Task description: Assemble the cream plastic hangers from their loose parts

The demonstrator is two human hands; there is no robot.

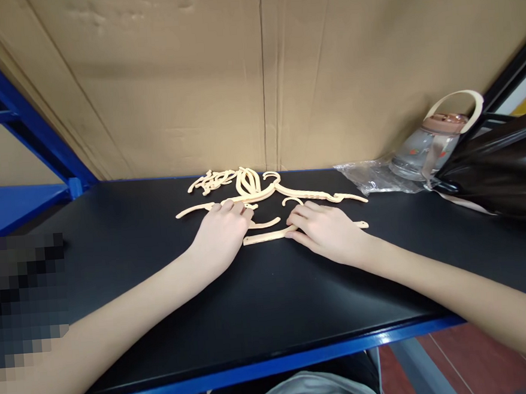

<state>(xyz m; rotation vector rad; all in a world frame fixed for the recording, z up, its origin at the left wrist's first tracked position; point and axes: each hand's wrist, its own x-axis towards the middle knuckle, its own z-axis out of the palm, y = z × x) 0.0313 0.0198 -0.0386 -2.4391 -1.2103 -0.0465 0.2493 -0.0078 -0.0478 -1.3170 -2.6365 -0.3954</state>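
Just left of centre my left hand rests with its fingers curled down over cream plastic hanger parts. A curved hanger arm sticks out from under it; the fingertips are hidden. My right hand is closed around the middle of a short hanger body, whose hook shows above the fingers. Behind both hands a full clothes hanger lies flat, its hook pointing to the back and its arms spread to both sides.
At the back lie a pile of small hanger pieces and several curved arms. A clear plastic bag, a water bottle with a loop handle and a dark bag stand right. Cardboard walls the back of the black table.
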